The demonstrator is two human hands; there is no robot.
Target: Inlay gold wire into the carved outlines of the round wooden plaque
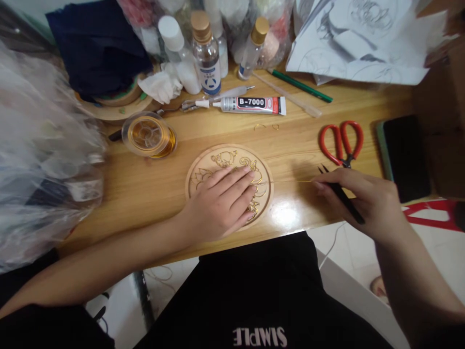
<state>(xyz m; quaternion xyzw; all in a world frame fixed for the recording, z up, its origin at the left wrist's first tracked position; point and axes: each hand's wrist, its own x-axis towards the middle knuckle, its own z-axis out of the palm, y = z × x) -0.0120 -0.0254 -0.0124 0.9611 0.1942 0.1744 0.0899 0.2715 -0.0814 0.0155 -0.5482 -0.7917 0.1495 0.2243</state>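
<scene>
The step in hand looks like guiding a gold wire (290, 182) at a round wooden board (203, 157), which lies on the worktop (109, 198) and bears gold line figures. The left hand (227, 201) lies flat across it, fingers extended, covering part of the pattern. The right hand (366, 198), well off to the right, grips black tweezers (343, 199) and seems to pinch the wire between thumb and finger; the wire runs nearly straight to the board. The next move probably calls for steady, light tension, so the wire does not kink or lift.

Counted: one board, one pair of tweezers, one pair of red-handled pliers (339, 143), one spool (147, 135), one glue tube (252, 104), one green pencil (301, 86), one phone (407, 155), two small wire scraps (259, 126) and at least four bottles (209, 63), one partly hidden.
</scene>
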